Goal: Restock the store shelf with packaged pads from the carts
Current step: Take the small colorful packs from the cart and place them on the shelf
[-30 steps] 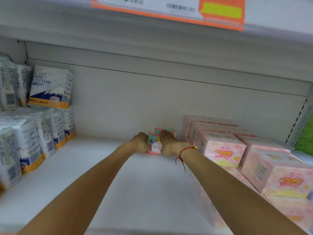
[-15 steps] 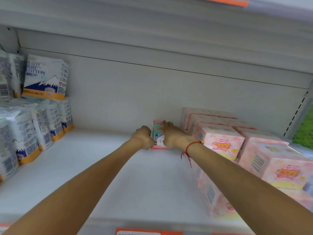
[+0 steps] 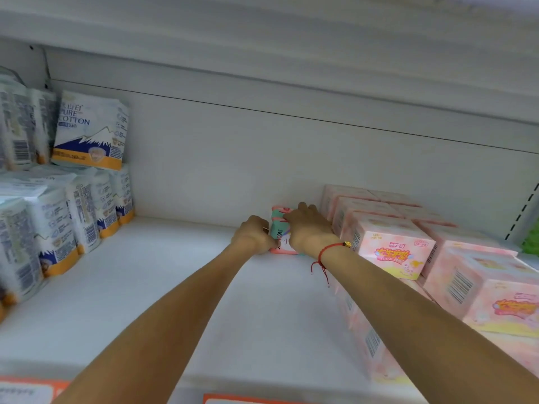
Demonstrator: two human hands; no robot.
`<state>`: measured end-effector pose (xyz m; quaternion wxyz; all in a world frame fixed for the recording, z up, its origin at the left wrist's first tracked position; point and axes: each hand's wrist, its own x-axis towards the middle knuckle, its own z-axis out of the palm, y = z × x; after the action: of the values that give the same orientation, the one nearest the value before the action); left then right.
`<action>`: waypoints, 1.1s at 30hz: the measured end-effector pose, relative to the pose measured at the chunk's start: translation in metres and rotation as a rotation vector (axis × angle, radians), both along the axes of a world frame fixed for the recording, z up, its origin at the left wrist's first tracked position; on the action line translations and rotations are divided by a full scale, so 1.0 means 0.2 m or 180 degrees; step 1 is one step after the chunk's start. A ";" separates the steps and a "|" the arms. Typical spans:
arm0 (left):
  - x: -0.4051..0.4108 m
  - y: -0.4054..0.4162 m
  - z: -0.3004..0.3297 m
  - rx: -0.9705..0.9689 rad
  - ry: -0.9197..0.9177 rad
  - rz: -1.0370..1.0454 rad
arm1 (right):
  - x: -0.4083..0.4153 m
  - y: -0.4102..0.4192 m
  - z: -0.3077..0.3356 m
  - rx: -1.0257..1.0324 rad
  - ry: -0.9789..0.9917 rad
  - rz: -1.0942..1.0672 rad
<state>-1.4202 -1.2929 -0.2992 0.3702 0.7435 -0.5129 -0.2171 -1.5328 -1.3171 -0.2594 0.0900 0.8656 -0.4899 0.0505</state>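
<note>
White shelf, pink boxes beside pad pack

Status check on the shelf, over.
Both hands on the teal-pink pad pack: left hand gripping, right hand over top. Pack at shelf back. Pink boxes crowd the right.

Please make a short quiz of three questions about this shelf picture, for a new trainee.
1. True or false: the teal and pink pack stands at the back of the shelf, between both hands.
2. Which products are nearest the right hand? A) white cotton packs B) pink boxes C) green bottles
3. Fill in: the red string bracelet is on the ____ wrist.

Key:
1. True; the left hand is on its left side.
2. B, the pink boxes; the white cotton packs are far left.
3. right
</note>
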 end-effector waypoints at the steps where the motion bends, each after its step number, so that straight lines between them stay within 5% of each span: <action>1: -0.01 0.01 0.01 0.0032 0.0038 -0.0031 | -0.01 0.01 0.01 0.0093 -0.0072 -0.0008; 21: -0.03 0.05 0.05 0.0195 0.0327 -0.0481 | -0.07 0.04 0.03 0.0038 -0.0081 -0.0010; 30: -0.05 0.17 0.14 0.0232 0.0927 -0.0192 | -0.11 0.11 0.04 0.0120 -0.0200 0.0134; 33: -0.04 0.34 0.24 0.0190 0.0630 -0.0041 | -0.17 0.24 0.09 0.0142 -0.0399 0.0235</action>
<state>-1.4276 -1.2246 -0.2519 0.3952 0.7258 -0.4719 -0.3071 -1.5669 -1.2691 -0.2419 0.0379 0.8801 -0.4633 0.0970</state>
